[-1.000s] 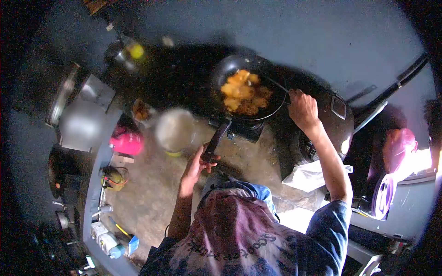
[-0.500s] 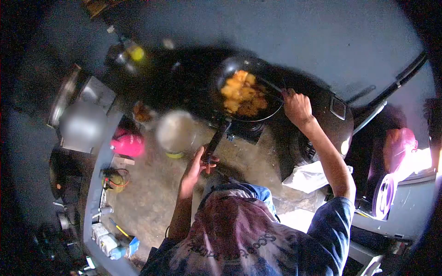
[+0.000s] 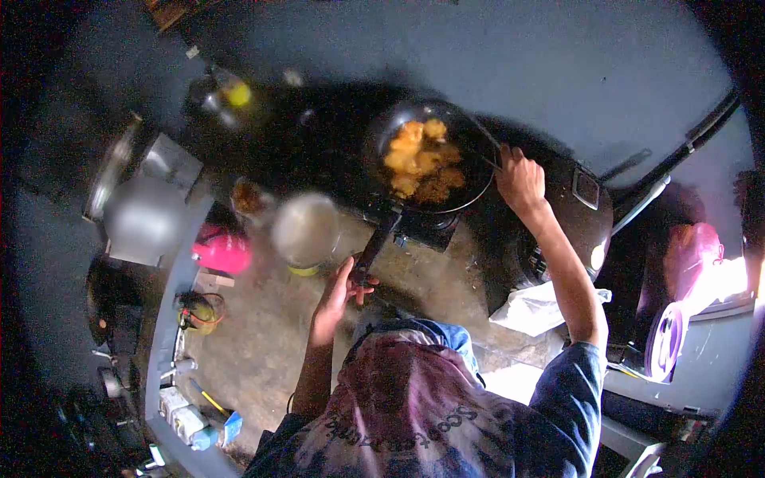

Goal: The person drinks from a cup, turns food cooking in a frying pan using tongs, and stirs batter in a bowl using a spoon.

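Observation:
A black frying pan (image 3: pixel 381 135) sits on the stove (image 3: pixel 434 231), holding several golden-brown fried pieces (image 3: pixel 421 159) in dark oil. My left hand (image 3: pixel 341 293) is wrapped around the pan's long handle (image 3: pixel 374 248), with the thumb on one side and fingertips showing on the other. At the pan's right rim, my right hand (image 3: pixel 522 183) is closed on what look like thin metal tongs (image 3: pixel 486 135). Their two slim arms spread out over the right side of the pan, apart from the food. Their tips are hard to make out against the dark surface.
Left of the pan handle stands a pale, blurred round pot (image 3: pixel 305 229), with a small container of brown stuff (image 3: pixel 249 197) beside it. A large dark rounded appliance (image 3: pixel 570 215) is close to my right forearm. A white plastic bag (image 3: pixel 538 309) lies below that arm.
My right hand has shifted slightly right, and the tongs have drawn back from the food towards the right rim. One fried piece now shows separately at the top. My left hand stays on the handle.

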Tool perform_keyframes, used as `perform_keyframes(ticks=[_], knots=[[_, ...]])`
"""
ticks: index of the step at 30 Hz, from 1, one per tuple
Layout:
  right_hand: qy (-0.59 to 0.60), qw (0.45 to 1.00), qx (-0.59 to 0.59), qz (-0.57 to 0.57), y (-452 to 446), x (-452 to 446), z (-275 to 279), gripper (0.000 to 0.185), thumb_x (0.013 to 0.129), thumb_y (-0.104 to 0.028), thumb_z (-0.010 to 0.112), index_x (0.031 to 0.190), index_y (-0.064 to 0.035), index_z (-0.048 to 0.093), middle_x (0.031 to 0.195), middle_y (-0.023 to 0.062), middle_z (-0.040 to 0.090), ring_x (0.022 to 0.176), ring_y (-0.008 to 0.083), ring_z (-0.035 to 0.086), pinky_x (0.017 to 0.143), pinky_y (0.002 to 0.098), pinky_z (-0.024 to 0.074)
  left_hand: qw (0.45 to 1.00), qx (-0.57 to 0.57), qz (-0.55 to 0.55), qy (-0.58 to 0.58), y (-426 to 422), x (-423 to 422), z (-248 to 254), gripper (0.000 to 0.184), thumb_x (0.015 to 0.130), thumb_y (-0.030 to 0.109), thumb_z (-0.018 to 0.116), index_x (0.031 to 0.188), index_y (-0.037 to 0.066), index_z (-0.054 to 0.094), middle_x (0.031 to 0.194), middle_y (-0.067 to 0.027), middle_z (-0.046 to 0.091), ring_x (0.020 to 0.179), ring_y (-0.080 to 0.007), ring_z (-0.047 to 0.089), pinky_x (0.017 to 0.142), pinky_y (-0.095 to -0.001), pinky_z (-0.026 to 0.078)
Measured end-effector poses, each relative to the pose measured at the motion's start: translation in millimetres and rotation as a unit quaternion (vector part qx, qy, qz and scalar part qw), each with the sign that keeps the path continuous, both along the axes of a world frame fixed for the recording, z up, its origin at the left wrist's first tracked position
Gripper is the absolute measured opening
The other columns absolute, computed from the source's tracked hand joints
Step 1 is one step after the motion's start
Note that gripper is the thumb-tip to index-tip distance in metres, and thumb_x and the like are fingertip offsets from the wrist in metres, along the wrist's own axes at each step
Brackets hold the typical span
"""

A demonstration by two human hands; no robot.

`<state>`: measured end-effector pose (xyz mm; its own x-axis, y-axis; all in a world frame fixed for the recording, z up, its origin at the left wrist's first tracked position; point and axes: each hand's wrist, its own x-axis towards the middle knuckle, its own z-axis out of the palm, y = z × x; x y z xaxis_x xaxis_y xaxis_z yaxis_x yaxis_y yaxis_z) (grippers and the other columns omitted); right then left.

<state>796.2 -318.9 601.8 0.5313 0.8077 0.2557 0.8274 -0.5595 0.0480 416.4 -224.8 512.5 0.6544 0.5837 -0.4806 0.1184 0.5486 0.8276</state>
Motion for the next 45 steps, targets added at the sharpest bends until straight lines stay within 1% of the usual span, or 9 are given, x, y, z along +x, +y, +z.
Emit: perform_keyframes(ticks=[1,2,10,12,17,22,24,34,45], knots=[[-0.012,0.999,0.025,0.019,-3,1,-1,0.021,0.08,-0.017,0.052,0.095,-0.0028,0.054,0.08,0.017,0.059,0.068,0.0317,0.062,0.057,0.0407,0.051,1.0,-0.002,0.0,-0.005,1,0,-2,0.048,0.091,0.047,0.039,0.108,0.003,0.049,0.079,-0.0153,0.064,0.043,-0.0154,0.053,0.054,-0.0278,0.051],[-0.024,0.998,0.05,0.039,-5,1,-2,0.021,0.084,-0.014,0.043,0.076,-0.0011,0.057,0.069,0.0168,0.06,0.062,0.0309,0.062,0.053,0.0401,0.0505,1.0,-0.004,0.001,-0.009,1,-1,-3,0.048,0.091,0.047,0.039,0.108,0.003,0.049,0.078,-0.0152,0.064,0.043,-0.0154,0.053,0.054,-0.0277,0.051],[-0.026,0.996,0.042,0.073,-34,-7,22,0.012,0.08,-0.011,0.047,0.075,-0.0035,0.056,0.065,0.0151,0.059,0.062,0.0326,0.06,0.054,0.0421,0.0484,1.0,-0.002,-0.003,-0.008,0,3,6,0.048,0.09,0.048,0.039,0.11,0.005,0.049,0.076,-0.0144,0.064,0.045,-0.0146,0.053,0.055,-0.0278,0.05],[0.013,0.998,-0.021,0.051,-42,-8,37,0.025,0.069,-0.011,0.057,0.093,-0.0047,0.057,0.083,0.0167,0.06,0.075,0.0362,0.06,0.063,0.0454,0.0484,1.0,-0.002,-0.004,0.005,-1,3,8,0.049,0.09,0.048,0.039,0.111,0.005,0.049,0.076,-0.014,0.064,0.046,-0.0145,0.054,0.054,-0.0276,0.05],[0.025,0.999,-0.002,0.036,-30,-8,49,0.022,0.068,-0.011,0.058,0.089,-0.0046,0.056,0.082,0.0152,0.059,0.074,0.0351,0.061,0.061,0.0439,0.0489,0.999,0.022,-0.021,-0.018,5,2,-10,0.05,0.091,0.049,0.039,0.116,0.006,0.046,0.076,-0.0129,0.064,0.052,-0.0152,0.059,0.046,-0.025,0.045],[-0.036,0.998,-0.004,0.052,-8,-5,6,0.03,0.07,-0.013,0.061,0.098,-0.0062,0.054,0.086,0.0143,0.06,0.072,0.0332,0.061,0.06,0.0424,0.05,1.0,0.022,0.004,-0.005,3,3,-10,0.05,0.091,0.048,0.039,0.116,0.006,0.045,0.076,-0.0131,0.064,0.051,-0.015,0.058,0.048,-0.0257,0.048],[0.038,0.999,-0.007,0.038,0,-7,-1,0.03,0.07,-0.014,0.062,0.098,-0.0057,0.055,0.086,0.0143,0.06,0.072,0.0331,0.061,0.061,0.0425,0.0501,1.0,0.023,0.005,-0.009,5,2,-12,0.05,0.091,0.048,0.039,0.116,0.005,0.046,0.075,-0.0131,0.064,0.051,-0.015,0.058,0.048,-0.0261,0.049],[0.021,0.997,-0.018,0.078,-17,-11,28,0.031,0.066,-0.01,0.06,0.096,-0.0051,0.057,0.083,0.0151,0.06,0.073,0.0335,0.061,0.061,0.0431,0.0495,1.0,0.02,0.006,-0.003,0,3,-5,0.049,0.091,0.047,0.039,0.114,0.005,0.046,0.074,-0.0115,0.063,0.046,-0.0141,0.054,0.051,-0.0264,0.05],[-0.03,0.995,-0.039,0.083,-11,-15,19,0.02,0.075,-0.006,0.049,0.094,-0.0035,0.056,0.083,0.0133,0.06,0.072,0.0303,0.06,0.061,0.0414,0.0479,0.999,0.026,-0.034,-0.002,5,0,-7,0.051,0.09,0.05,0.039,0.115,0.005,0.046,0.073,-0.0119,0.062,0.048,-0.0148,0.056,0.051,-0.0271,0.049]])
